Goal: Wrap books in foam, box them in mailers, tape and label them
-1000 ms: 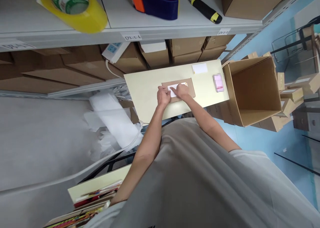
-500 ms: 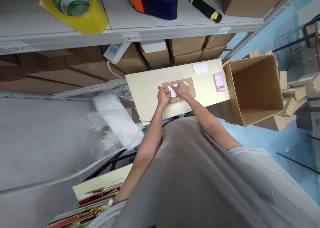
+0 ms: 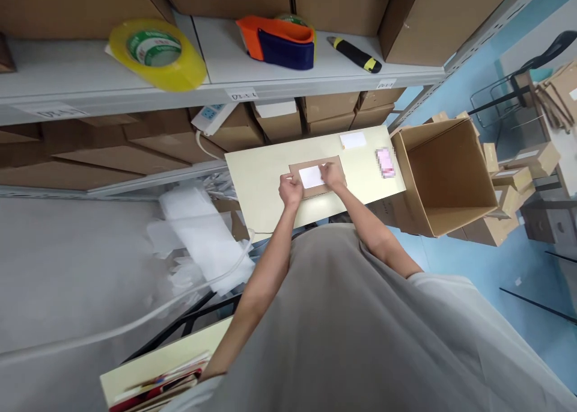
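Note:
A flat brown cardboard parcel (image 3: 336, 160) lies on the cream tabletop with a white label (image 3: 311, 177) on its upper face. My left hand (image 3: 291, 189) is closed at the parcel's left edge, fingers curled and thumb toward the label. At the label's right end, my right hand (image 3: 332, 175) is closed with its fingertips pinched at the label's edge. Exactly how each hand's fingertips meet the parcel and label is too small to make out. A second white label (image 3: 353, 140) rests on the table beyond the parcel, near a pink blurred item (image 3: 385, 162).
A large open carton (image 3: 444, 180) stands at the table's right end. On the shelf (image 3: 157, 93) above lie yellow tape (image 3: 193, 69), an orange and blue tape dispenser (image 3: 286, 48) and a utility knife (image 3: 356, 54). White wrapping (image 3: 198, 231) and a cable (image 3: 198, 285) are at the left.
My right hand has drawn back from across the label to its right end, uncovering more of it. My left hand stays at the parcel's left side. The view has shifted, showing more shelf.

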Demonstrator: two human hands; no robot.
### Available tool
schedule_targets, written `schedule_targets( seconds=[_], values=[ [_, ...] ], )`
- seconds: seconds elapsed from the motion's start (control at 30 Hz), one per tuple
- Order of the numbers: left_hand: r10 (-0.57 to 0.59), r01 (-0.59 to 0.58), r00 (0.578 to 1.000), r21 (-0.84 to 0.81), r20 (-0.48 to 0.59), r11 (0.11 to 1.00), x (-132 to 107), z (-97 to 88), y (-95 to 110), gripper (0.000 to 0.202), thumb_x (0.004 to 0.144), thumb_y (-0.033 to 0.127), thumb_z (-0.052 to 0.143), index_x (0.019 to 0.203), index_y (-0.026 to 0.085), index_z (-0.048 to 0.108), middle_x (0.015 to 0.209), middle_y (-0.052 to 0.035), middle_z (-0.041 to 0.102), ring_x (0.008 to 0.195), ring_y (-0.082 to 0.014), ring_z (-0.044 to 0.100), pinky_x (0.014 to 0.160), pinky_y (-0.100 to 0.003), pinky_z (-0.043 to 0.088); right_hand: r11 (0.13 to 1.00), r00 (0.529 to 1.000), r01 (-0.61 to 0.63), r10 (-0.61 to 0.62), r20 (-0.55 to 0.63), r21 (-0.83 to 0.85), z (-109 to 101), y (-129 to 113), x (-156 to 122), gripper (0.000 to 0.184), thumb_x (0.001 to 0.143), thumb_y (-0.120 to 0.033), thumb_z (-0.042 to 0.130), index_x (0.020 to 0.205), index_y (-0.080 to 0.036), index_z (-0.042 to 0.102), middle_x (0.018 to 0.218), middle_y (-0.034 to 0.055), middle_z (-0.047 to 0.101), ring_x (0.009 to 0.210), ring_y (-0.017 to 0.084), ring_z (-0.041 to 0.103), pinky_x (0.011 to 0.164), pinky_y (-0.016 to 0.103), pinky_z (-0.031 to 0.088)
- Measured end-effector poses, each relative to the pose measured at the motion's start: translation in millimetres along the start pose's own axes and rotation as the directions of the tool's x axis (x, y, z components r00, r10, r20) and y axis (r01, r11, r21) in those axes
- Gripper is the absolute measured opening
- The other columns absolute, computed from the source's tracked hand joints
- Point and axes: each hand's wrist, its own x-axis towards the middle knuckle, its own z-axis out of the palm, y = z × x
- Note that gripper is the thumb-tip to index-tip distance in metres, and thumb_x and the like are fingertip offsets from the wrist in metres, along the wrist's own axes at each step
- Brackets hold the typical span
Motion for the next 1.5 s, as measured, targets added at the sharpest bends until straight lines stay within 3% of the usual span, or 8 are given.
schedule_targets(
  seconds=[0.13,0.23,0.33,0.57,0.83,1.03,1.27,1.5],
  values=[
    [-0.077,0.058,0.994,-0.212,-0.081,0.976,-25,-2.6,-28,0.054,0.096,0.021,0.073,0.147,0.018,0.055,0.140,-0.0156,0.073,0.126,-0.0248,0.075,0.116,-0.039,0.058,0.983,0.939,0.081,-0.020,-0.344,0.162,-16,55,-20,0.048,0.116,-0.050,0.051,0.145,-0.016,0.068,0.149,0.0194,0.075,0.140,0.027,0.070,0.120,0.034,0.053],
    [-0.204,0.188,0.978,-0.293,-0.028,0.938,-36,-5.2,-44,0.074,0.096,0.028,0.079,0.160,0.017,0.046,0.167,-0.0230,0.057,0.157,-0.0299,0.060,0.130,-0.041,0.048,0.919,0.955,-0.032,0.144,-0.258,0.393,-12,90,-32,0.076,0.111,-0.064,0.055,0.164,-0.010,0.055,0.162,0.0230,0.067,0.153,0.029,0.063,0.129,0.039,0.047],
    [-0.243,0.256,0.967,-0.283,0.081,0.924,-44,-5.9,-48,0.081,0.096,0.035,0.082,0.165,0.016,0.043,0.163,-0.0220,0.064,0.160,-0.0325,0.058,0.136,-0.045,0.042,0.821,0.976,-0.103,0.193,-0.103,0.561,-2,109,-43,0.090,0.107,-0.079,0.055,0.165,-0.010,0.058,0.166,0.0218,0.067,0.159,0.032,0.060,0.136,0.042,0.041],
    [-0.016,0.029,0.999,-0.278,0.050,0.960,-69,6.9,-30,0.068,0.100,0.043,0.077,0.160,0.020,0.054,0.141,-0.0117,0.078,0.157,-0.0291,0.060,0.139,-0.047,0.037,0.756,0.973,0.083,0.078,-0.216,0.649,-37,132,-73,0.088,0.097,-0.097,0.053,0.126,-0.020,0.084,0.144,0.0151,0.082,0.152,0.036,0.067,0.137,0.048,0.042],
    [0.287,-0.190,0.932,-0.376,0.221,0.907,-116,73.7,19,0.054,0.102,0.056,0.077,0.143,0.022,0.072,0.144,-0.0140,0.068,0.141,-0.0284,0.070,0.129,-0.044,0.052,0.420,0.879,0.089,0.394,-0.269,0.903,-100,205,-152,0.077,0.094,-0.093,0.067,0.122,-0.024,0.082,0.136,0.0117,0.086,0.137,0.032,0.076,0.126,0.050,0.056],
    [0.595,-0.513,0.702,-0.302,0.391,0.803,-158,117.1,78,0.058,0.105,0.056,0.075,0.152,0.022,0.070,0.142,-0.0156,0.064,0.138,-0.0297,0.068,0.124,-0.045,0.057,0.138,0.813,0.153,0.545,-0.204,0.979,-134,270,-185,0.064,0.098,-0.087,0.067,0.119,-0.028,0.082,0.113,0.0046,0.087,0.106,0.021,0.082,0.098,0.035,0.067],
    [0.779,-0.803,0.328,-0.277,0.535,0.528,-236,214.1,157,0.065,0.112,0.036,0.063,0.173,0.024,0.048,0.155,-0.0188,0.059,0.156,-0.0337,0.058,0.130,-0.051,0.053,-0.047,0.701,0.126,0.711,-0.055,0.991,-185,360,-137,0.056,0.099,-0.085,0.065,0.101,-0.030,0.078,0.097,0.0016,0.084,0.104,0.021,0.081,0.087,0.031,0.068],
    [0.780,-0.932,0.114,-0.205,0.616,0.299,-294,346.9,233,0.063,0.114,0.024,0.048,0.177,0.019,0.040,0.167,-0.0218,0.058,0.169,-0.0364,0.048,0.137,-0.058,0.045,-0.207,0.828,0.000,0.548,0.116,0.978,-251,416,-77,0.079,0.106,-0.089,0.039,0.140,-0.029,0.077,0.142,0.0099,0.082,0.139,0.035,0.077,0.114,0.057,0.067]
  ],
)
